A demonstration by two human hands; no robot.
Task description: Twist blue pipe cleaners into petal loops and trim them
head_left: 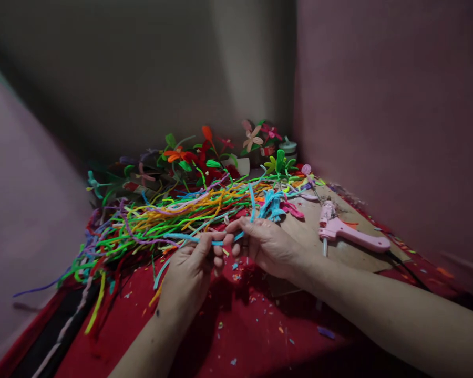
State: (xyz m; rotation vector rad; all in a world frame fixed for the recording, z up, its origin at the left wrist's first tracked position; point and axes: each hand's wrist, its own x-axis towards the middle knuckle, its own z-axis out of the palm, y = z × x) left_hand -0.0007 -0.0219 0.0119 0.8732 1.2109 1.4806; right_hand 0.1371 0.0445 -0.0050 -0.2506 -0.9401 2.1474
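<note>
A light blue pipe cleaner (181,237) runs between my two hands, above the red cloth. My left hand (191,265) pinches it between thumb and fingers, with one end sticking out to the left. Close beside it, my right hand (266,241) grips the same pipe cleaner, whose other end rises above the fingers. Just beyond my right hand lies a bunch of blue looped pipe-cleaner pieces (273,205), with pink looped pieces (292,208) next to it. Behind my left hand spreads a heap of pipe cleaners (142,223) in many colours.
A pink glue gun (352,234) rests on a cardboard sheet (362,257) at the right, its cord trailing off. Pipe-cleaner flowers (252,139) and a lidded jar (287,146) stand at the back near the walls. Small fluff scraps dot the red cloth (236,336).
</note>
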